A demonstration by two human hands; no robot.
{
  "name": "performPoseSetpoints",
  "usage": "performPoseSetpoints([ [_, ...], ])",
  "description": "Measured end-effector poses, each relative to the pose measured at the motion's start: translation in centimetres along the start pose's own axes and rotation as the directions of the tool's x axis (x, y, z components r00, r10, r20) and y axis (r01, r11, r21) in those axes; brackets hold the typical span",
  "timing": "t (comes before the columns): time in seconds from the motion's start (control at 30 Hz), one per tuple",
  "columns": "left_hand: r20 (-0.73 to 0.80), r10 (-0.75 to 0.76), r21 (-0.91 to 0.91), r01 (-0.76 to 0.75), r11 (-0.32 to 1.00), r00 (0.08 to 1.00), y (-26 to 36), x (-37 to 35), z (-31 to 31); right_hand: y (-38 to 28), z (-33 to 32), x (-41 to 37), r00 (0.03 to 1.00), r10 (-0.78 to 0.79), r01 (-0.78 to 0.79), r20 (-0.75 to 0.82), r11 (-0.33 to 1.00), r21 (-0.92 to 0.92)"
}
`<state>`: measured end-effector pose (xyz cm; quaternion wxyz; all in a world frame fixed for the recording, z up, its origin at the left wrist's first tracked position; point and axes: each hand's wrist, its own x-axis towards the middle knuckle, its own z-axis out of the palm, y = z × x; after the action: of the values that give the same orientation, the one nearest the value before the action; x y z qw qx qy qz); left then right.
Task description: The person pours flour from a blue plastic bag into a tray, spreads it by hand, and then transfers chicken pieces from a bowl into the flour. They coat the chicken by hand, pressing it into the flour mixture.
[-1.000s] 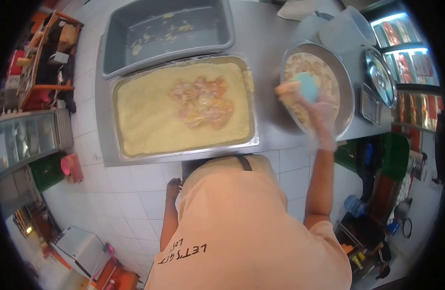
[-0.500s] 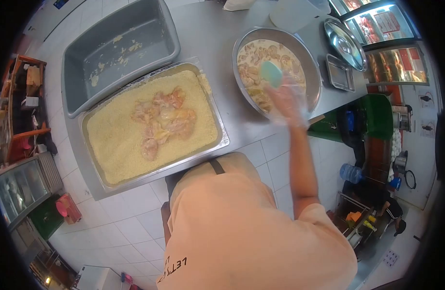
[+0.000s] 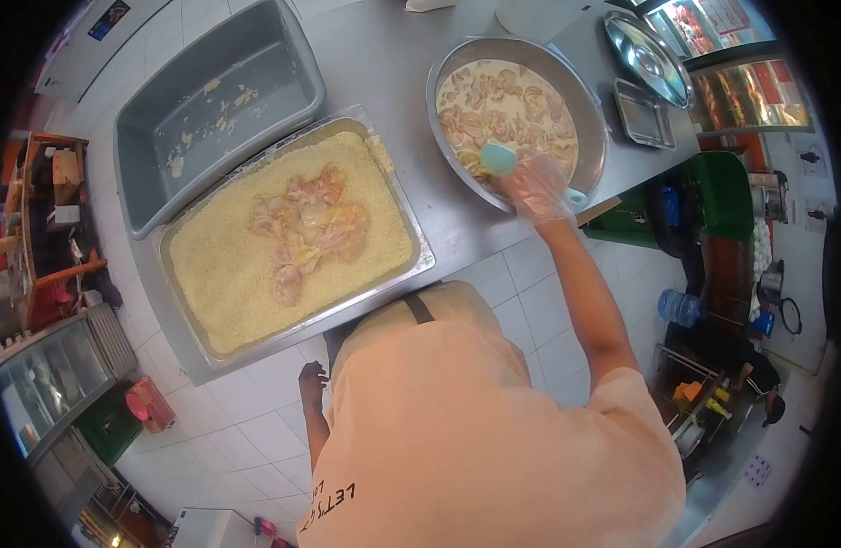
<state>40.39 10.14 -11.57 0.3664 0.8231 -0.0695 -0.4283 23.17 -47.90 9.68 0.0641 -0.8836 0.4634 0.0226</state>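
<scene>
My right hand [image 3: 537, 185], in a clear plastic glove, is closed around a light-green scoop [image 3: 499, 159] at the near edge of a large steel bowl [image 3: 596, 137]. Chicken pieces [image 3: 498, 100] lie in pale, milky liquid in that bowl. To the left, a metal tray [image 3: 418, 245] holds yellowish crumbs [image 3: 210, 265] with several raw chicken pieces [image 3: 315, 233] on top. My left hand [image 3: 313, 376] hangs bare beside my body, below the table edge, touching nothing; its fingers are partly curled.
A grey tub [image 3: 155, 119] with crumb residue stands behind the tray. A round steel lid [image 3: 647, 57] and a small metal tray [image 3: 644, 114] are right of the bowl. A green bin [image 3: 726, 196] and a person in dark clothes [image 3: 754, 370] are at the right.
My right hand and the scoop have moved toward the near edge of the bowl. My left hand has come into view beside my body.
</scene>
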Motion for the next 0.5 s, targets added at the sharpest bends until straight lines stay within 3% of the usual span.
performPoseSetpoints([
  [0.07,-0.025,-0.189,-0.192,0.181,0.965,0.982,1.9,-0.4,0.1,0.2,-1.5,-0.4,0.999,-0.035,0.036,-0.007,0.998,0.043],
  [0.1,-0.026,-0.194,-0.196,0.185,0.963,0.981,1.4,-0.4,0.2,0.4,-2.5,-0.7,0.997,-0.077,0.077,0.002,0.997,0.019],
  [0.17,-0.002,-0.019,-0.005,0.019,1.000,1.000,-0.4,-0.1,0.4,-0.2,-2.7,-0.5,0.992,-0.123,0.123,0.011,0.992,-0.001],
  [0.27,0.092,0.091,0.093,-0.099,0.991,0.992,-5.3,0.4,0.7,-1.2,-1.0,0.6,0.995,-0.067,0.071,-0.079,0.997,0.041],
  [0.33,0.072,0.098,0.111,-0.105,0.988,0.993,-5.5,-0.3,0.8,-0.1,2.0,1.4,0.965,-0.254,0.253,-0.058,0.967,-0.024],
  [0.4,0.082,0.128,0.389,-0.150,0.909,0.988,-7.1,-0.6,0.7,-1.8,-0.8,1.0,0.986,-0.162,0.161,0.027,0.986,0.039],
  [0.43,0.081,0.128,0.386,-0.149,0.910,0.989,-8.5,-0.5,0.7,-2.7,-2.7,1.0,0.990,-0.081,0.070,0.118,0.993,0.094],
  [0.47,0.091,0.091,0.241,-0.111,0.964,0.992,-10.3,-0.1,0.5,-3.2,-4.5,1.1,0.989,-0.086,0.075,0.118,0.993,0.093],
  [0.5,0.105,0.056,0.089,-0.065,0.994,0.993,-10.7,-0.1,0.5,-3.5,-6.2,1.2,0.982,0.005,-0.027,0.190,0.993,0.116],
])
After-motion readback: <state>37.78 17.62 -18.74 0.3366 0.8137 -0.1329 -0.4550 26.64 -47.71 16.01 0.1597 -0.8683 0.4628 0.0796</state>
